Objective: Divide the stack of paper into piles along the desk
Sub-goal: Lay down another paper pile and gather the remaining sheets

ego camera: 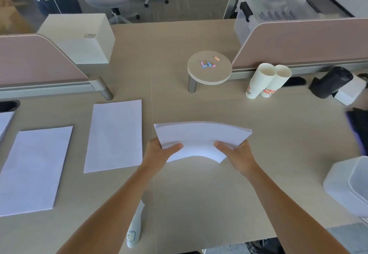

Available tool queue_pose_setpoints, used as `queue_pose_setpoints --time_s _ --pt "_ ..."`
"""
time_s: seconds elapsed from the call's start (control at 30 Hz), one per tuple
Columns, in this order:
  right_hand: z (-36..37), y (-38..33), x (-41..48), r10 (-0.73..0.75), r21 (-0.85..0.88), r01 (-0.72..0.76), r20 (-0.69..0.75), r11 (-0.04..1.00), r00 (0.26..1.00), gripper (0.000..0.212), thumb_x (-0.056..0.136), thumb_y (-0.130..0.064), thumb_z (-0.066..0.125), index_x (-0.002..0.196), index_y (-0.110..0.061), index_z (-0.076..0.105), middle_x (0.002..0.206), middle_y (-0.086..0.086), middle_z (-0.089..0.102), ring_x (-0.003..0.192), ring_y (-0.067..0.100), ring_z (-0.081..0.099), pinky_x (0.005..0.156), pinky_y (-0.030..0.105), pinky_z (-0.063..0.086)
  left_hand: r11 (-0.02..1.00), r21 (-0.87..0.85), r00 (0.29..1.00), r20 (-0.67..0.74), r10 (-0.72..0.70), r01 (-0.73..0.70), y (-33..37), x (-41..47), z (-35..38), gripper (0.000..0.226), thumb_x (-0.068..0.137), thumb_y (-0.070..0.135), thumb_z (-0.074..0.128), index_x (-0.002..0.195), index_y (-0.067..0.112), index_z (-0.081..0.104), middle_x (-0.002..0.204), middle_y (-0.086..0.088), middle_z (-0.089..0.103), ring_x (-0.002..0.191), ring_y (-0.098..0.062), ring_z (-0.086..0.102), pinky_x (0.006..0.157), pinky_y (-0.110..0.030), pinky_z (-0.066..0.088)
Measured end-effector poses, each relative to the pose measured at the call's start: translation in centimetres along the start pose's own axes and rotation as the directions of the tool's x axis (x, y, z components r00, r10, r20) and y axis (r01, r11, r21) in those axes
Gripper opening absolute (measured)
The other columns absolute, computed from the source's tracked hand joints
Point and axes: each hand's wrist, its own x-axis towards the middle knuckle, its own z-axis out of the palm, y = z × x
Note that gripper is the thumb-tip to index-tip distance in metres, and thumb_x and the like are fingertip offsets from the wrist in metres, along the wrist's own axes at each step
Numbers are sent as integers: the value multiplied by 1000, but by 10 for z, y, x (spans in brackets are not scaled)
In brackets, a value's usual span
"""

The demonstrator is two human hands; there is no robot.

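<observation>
Stack of paper (201,138) held above the desk (199,194), near centre, just right of the seam in the desktop, bowed upward through the middle. Left hand (159,152) clamped on the stack's near-left corner, thumb on top, fingers hidden beneath. Right hand (235,153) clamped on the near-right corner the same way, thumb on top. Two piles already flat on the desk to the left: nearer pile (34,170) at far left, close to the near edge; second pile (115,136) just left of the seam, a little farther back, apart from the first. Edge of another sheet (5,120) at the left border, partly cut off. Round riser (210,67) farther back with small coloured pieces (208,64) on top. Two stacks of paper cups (265,81) lying tilted to the right of it, against the divider rail. Black bag (330,81) beyond the cups. Translucent container (350,186) at near right. White pen-like object (135,226) near the left forearm, blurred.
</observation>
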Motion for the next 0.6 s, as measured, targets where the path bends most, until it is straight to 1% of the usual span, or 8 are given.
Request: queue_pose_setpoints --time_s 0.07,0.13,0.23,0.33,0.4,0.47,0.53,0.6 --pt "1 0 2 10 19 -10 -12 1000 1000 30 79 -5 81 92 -31 74 96 -4 77 97 16 73 90 44 56 999 -48 1000 2 6 -6 -4 1 4 37 77 0 80 83 34 66 73 27 72 71 9 68 70 -14 56" --pt "1 -1 4 12 35 -11 -21 999 1000 30 80 -5 81 89 -33 77 96 -2 77 98 22 73 92 49 56 997 -77 1000 -3 8 -8 -3 2 8 38 76 -1 80 83 33 66 74 26 73 71 8 69 73 -18 57" --pt "-1 -5 4 10 41 -8 -27 999 1000 34 81 -8 80 83 -42 77 90 -7 78 97 22 72 91 50 56 995 -90 998 -30 48 -50 -6 6 9 37 75 1 82 90 32 69 86 18 76 84 -2 72 79 -26 58" --pt "-6 -3 3 -10 32 10 -1 999 1000 31 77 -13 84 87 -41 77 95 -9 78 98 16 73 91 44 56 996 -83 998 -41 41 -45 -11 5 12 35 75 4 83 92 31 68 87 18 76 85 -2 72 77 -24 58" --pt "-9 2 3 1 26 -1 0 1000 1000 28 70 -23 86 91 -37 76 100 -4 78 100 18 72 93 47 56 998 -65 999 -37 -2 0 -17 3 17 32 75 8 84 92 30 69 86 16 76 83 -1 72 79 -28 58" --pt "-13 10 4 17 18 -17 6 1000 1000 30 68 -28 86 94 -35 76 103 0 77 102 20 72 94 50 55 998 -54 999 -33 -25 23 -25 3 22 35 74 14 85 102 27 69 96 8 77 91 -6 72 85 -33 57" --pt "-15 16 5 21 9 -21 15 1000 1000 29 74 -20 85 98 -32 74 105 -1 76 104 18 71 93 47 55 998 -53 998 -38 -48 46 -26 4 26 39 75 20 85 109 29 68 104 6 76 98 -8 71 87 -32 56" --pt "-16 20 7 8 7 -8 20 1000 1000 32 80 -9 82 103 -29 72 106 -3 76 104 14 71 91 38 54 996 -61 997 -46 -69 67 -27 7 29 34 76 21 85 104 32 69 104 7 76 100 -10 70 86 -31 55"
